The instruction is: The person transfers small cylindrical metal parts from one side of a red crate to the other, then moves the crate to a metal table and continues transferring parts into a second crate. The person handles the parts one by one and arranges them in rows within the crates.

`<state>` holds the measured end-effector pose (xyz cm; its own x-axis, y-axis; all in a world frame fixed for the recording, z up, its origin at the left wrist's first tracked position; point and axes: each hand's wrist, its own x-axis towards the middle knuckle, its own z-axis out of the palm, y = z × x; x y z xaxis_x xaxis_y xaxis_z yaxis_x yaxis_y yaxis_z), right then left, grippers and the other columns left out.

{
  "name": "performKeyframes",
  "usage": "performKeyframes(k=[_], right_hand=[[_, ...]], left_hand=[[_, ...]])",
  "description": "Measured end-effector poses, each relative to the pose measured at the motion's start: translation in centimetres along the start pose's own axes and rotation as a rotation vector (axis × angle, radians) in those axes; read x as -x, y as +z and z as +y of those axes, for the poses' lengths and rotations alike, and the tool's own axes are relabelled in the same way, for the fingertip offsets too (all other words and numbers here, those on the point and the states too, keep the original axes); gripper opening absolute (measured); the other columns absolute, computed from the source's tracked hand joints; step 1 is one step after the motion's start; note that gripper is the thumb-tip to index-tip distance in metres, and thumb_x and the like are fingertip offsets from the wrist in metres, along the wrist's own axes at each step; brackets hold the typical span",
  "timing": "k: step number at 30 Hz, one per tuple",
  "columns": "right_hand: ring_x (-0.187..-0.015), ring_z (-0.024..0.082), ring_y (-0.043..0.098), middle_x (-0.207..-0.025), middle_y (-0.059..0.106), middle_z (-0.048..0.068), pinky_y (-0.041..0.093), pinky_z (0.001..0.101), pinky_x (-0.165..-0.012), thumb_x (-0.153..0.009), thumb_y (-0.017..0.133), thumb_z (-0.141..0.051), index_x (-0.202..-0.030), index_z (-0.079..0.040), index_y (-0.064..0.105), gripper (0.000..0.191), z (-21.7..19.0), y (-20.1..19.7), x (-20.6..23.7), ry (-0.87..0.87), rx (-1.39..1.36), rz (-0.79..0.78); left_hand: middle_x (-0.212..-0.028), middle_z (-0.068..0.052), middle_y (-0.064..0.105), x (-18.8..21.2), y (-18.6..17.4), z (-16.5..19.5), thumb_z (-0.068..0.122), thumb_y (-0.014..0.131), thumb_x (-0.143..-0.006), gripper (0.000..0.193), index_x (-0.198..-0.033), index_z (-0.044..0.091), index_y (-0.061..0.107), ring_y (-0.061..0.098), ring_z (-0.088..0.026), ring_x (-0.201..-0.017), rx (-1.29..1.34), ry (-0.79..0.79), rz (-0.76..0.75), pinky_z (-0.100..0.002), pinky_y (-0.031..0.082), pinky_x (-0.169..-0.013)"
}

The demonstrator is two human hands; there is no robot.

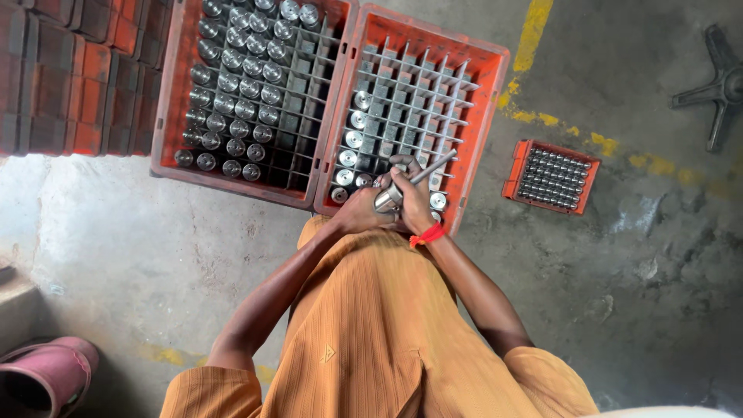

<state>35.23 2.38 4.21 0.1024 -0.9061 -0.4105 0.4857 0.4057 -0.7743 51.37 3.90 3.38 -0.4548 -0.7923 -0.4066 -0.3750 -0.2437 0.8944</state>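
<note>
I see both hands meeting over the near edge of the right crate (489, 101). My right hand (416, 203) has its fingers closed around a metal rod (422, 176) slanting up to the right; my left hand (362, 210) grips its thicker lower end.

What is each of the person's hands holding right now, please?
Left hand: closed on the shiny metal cylinder.
Right hand: closed around the thin metal rod.
</note>
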Motion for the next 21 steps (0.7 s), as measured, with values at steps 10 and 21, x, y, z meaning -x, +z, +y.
performKeyframes(k=[10,21], right_hand=[[-0.085,0.022,0.070,-0.084,0.068,0.008,0.059,0.0339,-0.074,-0.102,0.059,-0.005,-0.115,-0.006,0.060,0.013,-4.8,-7.9,-0.7,-0.167,-0.392,0.418],[-0.082,0.024,0.071,-0.080,0.067,0.010,0.063,0.0374,-0.072,-0.099,0.059,-0.023,-0.110,-0.006,0.061,0.020,-2.1,-6.9,3.2,-0.095,-0.518,0.477]], left_hand=[[-0.122,-0.029,0.059,-10.7,-9.8,2.4,0.033,0.062,-0.100,0.063,-0.151,0.002,0.041,0.068,-0.036,-0.097,-0.834,0.211,0.480,-0.039,0.061,-0.056],[-0.125,-0.017,0.068,-13.2,-17.3,5.4,-0.009,0.060,-0.097,0.033,-0.124,0.004,0.071,0.071,-0.029,-0.100,-0.753,0.337,0.611,-0.037,0.062,-0.077]])
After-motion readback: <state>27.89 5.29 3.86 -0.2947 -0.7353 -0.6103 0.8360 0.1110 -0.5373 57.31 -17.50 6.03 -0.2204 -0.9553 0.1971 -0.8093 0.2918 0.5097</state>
